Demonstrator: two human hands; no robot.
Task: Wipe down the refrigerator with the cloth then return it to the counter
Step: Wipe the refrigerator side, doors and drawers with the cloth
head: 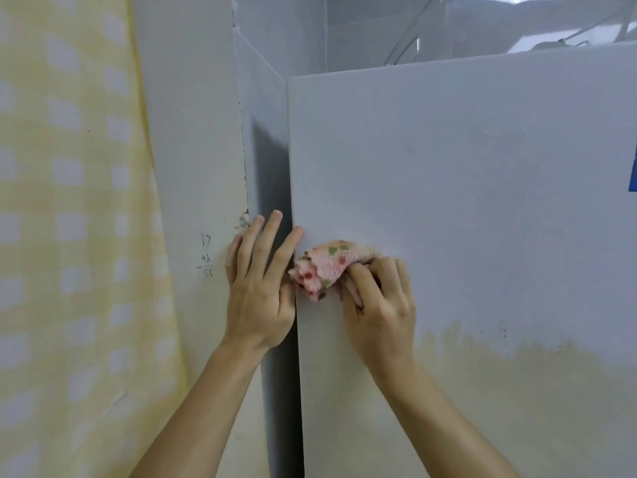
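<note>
The white refrigerator (465, 188) fills the right of the head view, its front door facing me and its left edge running down the middle. A bunched pink floral cloth (324, 267) is pressed on the door near that left edge. My right hand (379, 298) grips the cloth with curled fingers. My left hand (258, 284) lies flat with straight fingers over the door's left edge, its thumb next to the cloth.
A white wall (193, 132) with small handwritten numbers (206, 257) stands just left of the fridge, leaving a narrow dark gap. A yellow checked curtain (69, 236) hangs at far left. A blue sticker (633, 170) shows at the door's right edge. The lower door is yellowed.
</note>
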